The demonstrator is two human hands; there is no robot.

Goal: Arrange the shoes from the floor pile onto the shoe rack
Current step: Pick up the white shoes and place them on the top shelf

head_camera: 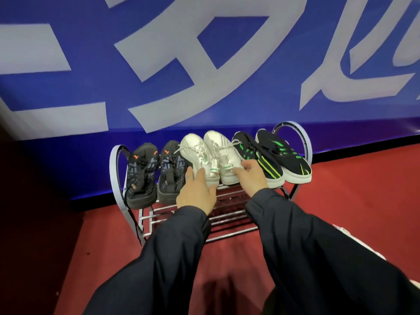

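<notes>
Backdrop: a blue banner (204, 53) with large pale characters is filling the wall | Base: a black strip (363, 153) is running along its foot | Floor: red carpet (363, 201) is spreading below | Left edge: a dark shadowed area (34, 212) is darkening the carpet beside the banner
</notes>
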